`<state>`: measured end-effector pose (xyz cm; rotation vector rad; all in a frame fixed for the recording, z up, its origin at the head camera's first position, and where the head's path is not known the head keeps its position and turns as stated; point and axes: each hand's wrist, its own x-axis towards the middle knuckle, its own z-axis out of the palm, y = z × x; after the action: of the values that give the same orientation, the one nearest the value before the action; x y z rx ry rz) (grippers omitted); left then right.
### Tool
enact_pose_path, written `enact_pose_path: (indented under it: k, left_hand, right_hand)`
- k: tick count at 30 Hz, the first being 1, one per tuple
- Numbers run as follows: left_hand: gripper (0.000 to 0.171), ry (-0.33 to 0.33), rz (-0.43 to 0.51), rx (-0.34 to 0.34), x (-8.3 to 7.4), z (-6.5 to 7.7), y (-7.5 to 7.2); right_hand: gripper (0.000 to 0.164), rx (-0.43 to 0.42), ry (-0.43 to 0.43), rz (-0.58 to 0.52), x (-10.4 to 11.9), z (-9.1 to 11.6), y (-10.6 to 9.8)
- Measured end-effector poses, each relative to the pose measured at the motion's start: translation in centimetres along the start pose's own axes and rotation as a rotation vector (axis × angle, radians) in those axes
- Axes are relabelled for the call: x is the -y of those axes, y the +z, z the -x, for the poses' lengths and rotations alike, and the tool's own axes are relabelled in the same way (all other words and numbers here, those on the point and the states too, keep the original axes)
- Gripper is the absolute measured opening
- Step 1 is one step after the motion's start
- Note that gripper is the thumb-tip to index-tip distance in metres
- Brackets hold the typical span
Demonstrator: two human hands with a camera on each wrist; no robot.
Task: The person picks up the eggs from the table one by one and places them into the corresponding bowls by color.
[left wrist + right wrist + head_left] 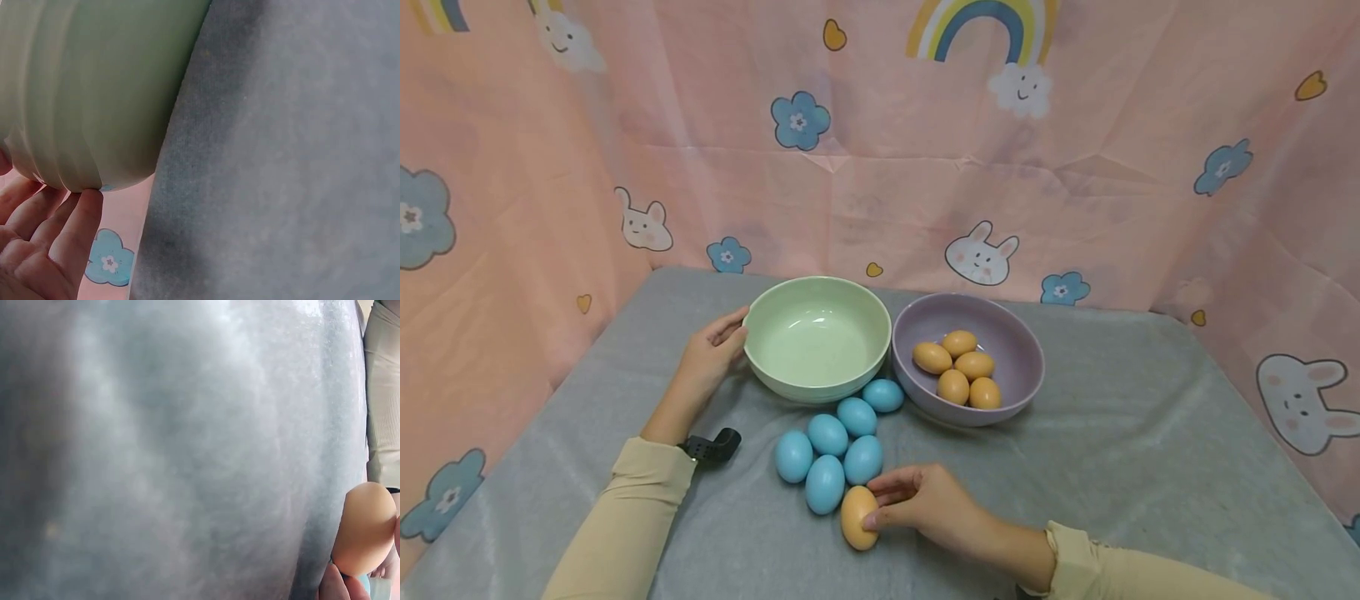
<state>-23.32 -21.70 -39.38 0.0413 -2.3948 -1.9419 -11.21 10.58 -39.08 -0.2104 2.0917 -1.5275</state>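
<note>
Between the thumb and fingers of my right hand (936, 512) is an orange-brown egg (856, 510), standing on end near the front of the table. In the right wrist view the same egg (365, 528) shows at the lower right with fingertips (334, 584) beneath it. Several blue eggs (827, 435) lie in a cluster just beyond. My left hand (711, 354) rests its fingertips against the outer left side of the light green bowl (816, 333), which has nothing in it. Ridges mark the bowl's outer wall (81, 94) in the left wrist view.
A purple bowl (1028, 379) stands right beside the green one and holds several orange-brown eggs (975, 366). Grey cloth (1135, 450) covers the table. A pink curtain (880, 200) with printed rabbits, flowers and rainbows encloses the back and sides.
</note>
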Motion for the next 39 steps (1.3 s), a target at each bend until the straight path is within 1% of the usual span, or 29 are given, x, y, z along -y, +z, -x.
enact_pose_path:
  k: [10, 19, 24, 32, 35, 39]
  left_hand:
    - [0.05, -0.001, 0.004, 0.008, -0.1, 0.1, -0.1]
    - [0.051, 0.004, -0.002, 0.003, 0.0, 0.0, 0.0]
    - [0.051, 0.004, -0.005, 0.0, 0.1, -0.1, 0.0]
    - [0.052, -0.002, 0.008, 0.003, 0.1, 0.0, 0.0]
    - [0.051, -0.005, 0.007, 0.004, 0.1, 0.0, 0.0]
    - [0.052, -0.007, 0.01, 0.003, 0.1, -0.1, 0.0]
  right_hand:
    - [0.042, -0.009, -0.045, 0.078, -0.1, 0.0, 0.6]
    - [0.045, 0.01, -0.073, 0.089, -0.1, 0.1, 0.8]
    - [0.046, 0.014, -0.058, 0.09, 0.1, 0.2, 0.8]
    - [0.045, -0.003, -0.017, 0.051, 0.3, 0.3, 0.8]
    - [0.046, -0.016, -0.041, 0.019, 0.6, 0.4, 0.6]
    - [0.047, -0.045, -0.121, -0.018, 1.6, 0.4, 0.0]
